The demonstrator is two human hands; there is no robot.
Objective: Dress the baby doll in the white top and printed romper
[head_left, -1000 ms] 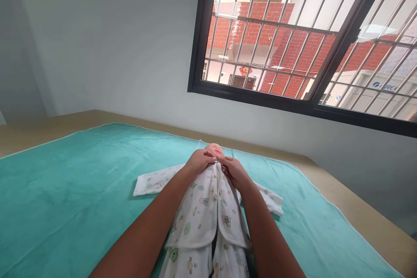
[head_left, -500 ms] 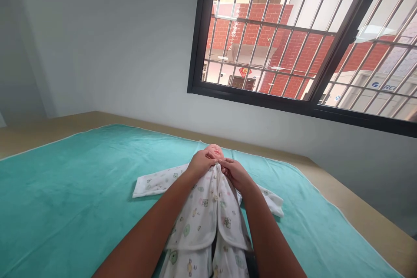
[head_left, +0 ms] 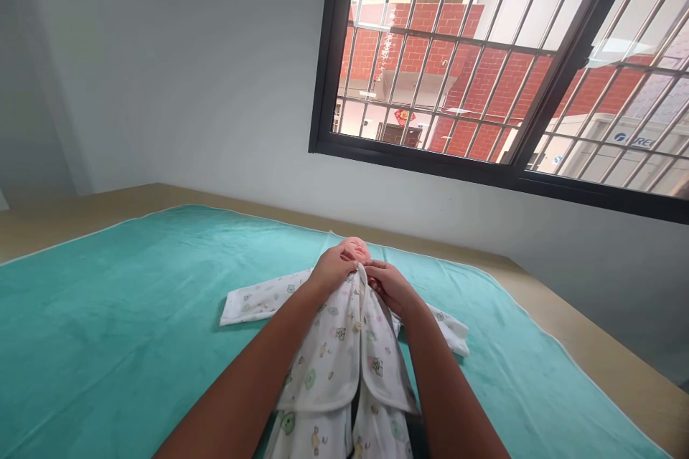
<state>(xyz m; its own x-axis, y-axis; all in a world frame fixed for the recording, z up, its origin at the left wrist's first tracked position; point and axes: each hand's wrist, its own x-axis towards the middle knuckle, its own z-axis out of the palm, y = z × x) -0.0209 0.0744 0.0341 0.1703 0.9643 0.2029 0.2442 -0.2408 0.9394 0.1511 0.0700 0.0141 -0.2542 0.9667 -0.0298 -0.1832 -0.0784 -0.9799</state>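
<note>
A baby doll (head_left: 356,247) lies on its back, its head away from me, in a white printed baby jacket (head_left: 334,355) and matching trousers (head_left: 312,434). My left hand (head_left: 334,267) pinches the jacket's collar edge just below the doll's chin. Opposite it, my right hand (head_left: 388,282) has its fingers closed on the other side of the collar. Both hands almost meet at the neck opening. Small buttons run down the jacket front, and the lower front edges hang apart. The sleeves spread out to both sides, partly behind my forearms. My fingers hide the top fastening.
Under the doll a turquoise blanket (head_left: 134,315) covers a tan tabletop (head_left: 608,351). Behind stands a pale wall (head_left: 215,86) with a dark-framed, barred window (head_left: 420,158) at the upper right.
Both hands stay at the collar with only slight finger movement. The collar edge between them has lifted a little and shows more. The doll lies as before.
</note>
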